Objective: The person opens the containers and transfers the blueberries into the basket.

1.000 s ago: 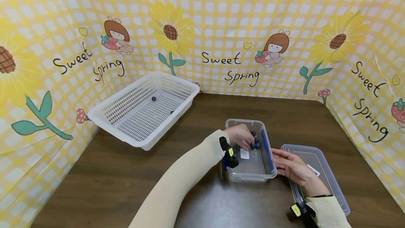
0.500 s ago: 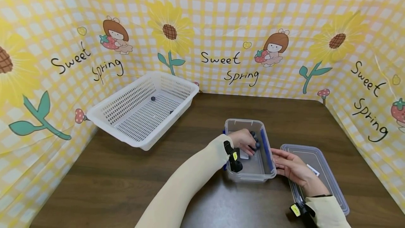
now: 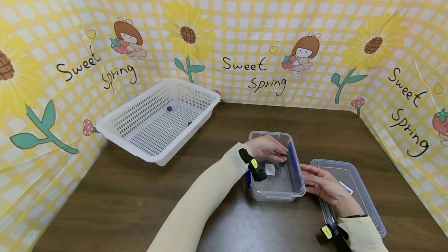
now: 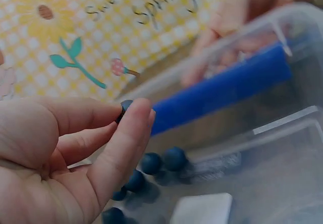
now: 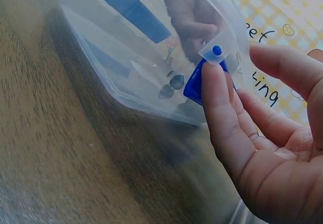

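Observation:
Between the thumb and a finger of my left hand I pinch one blueberry, held over the clear plastic container with blue side clips. Several more blueberries lie on the container's floor, close to a white label; in the head view the left hand covers most of them. My right hand is at the container's right side, its fingers extended and touching near the blue clip.
A white perforated basket stands at the back left, with two dark blueberries in view inside. The clear lid lies on the brown table, right of the container and partly under the right hand. A patterned cloth encloses the table.
My left hand reached down among the blueberries, then rose a little and now pinches one. The right hand, container, lid and basket stay where they were.

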Demonstrator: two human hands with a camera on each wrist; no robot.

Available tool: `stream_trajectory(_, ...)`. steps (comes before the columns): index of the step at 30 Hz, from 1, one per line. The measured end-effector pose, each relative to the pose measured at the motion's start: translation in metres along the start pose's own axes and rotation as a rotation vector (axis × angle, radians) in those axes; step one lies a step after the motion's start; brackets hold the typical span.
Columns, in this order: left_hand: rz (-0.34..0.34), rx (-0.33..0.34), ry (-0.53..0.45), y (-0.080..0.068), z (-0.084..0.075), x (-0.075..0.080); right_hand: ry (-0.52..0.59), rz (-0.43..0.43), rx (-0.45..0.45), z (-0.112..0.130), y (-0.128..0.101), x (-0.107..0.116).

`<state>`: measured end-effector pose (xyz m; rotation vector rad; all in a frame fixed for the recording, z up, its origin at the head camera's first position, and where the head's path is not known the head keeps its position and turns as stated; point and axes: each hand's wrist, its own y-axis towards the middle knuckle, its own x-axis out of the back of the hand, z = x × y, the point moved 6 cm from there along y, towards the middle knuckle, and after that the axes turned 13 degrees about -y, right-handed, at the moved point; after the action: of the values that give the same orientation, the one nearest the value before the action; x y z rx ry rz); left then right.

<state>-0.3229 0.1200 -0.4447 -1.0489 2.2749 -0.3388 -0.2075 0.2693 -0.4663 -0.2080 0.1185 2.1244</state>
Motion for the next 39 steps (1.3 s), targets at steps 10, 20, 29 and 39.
stream_trajectory(10, 0.014, -0.118, -0.099, -0.025, -0.041, 0.019, 0.005, 0.006, 0.002, 0.001, -0.001, -0.001)
stream_trajectory(20, -0.068, -0.233, -0.165, -0.050, -0.076, 0.065, 0.013, -0.009, 0.004, 0.003, -0.001, -0.003)
stream_trajectory(29, -0.162, -0.332, -0.183, -0.086, -0.113, 0.114, 0.013, -0.007, 0.007, 0.003, -0.001, -0.003)
stream_trajectory(39, -0.254, -0.380, -0.304, -0.136, -0.132, 0.192, 0.012, -0.009, 0.010, 0.001, 0.000, -0.001)
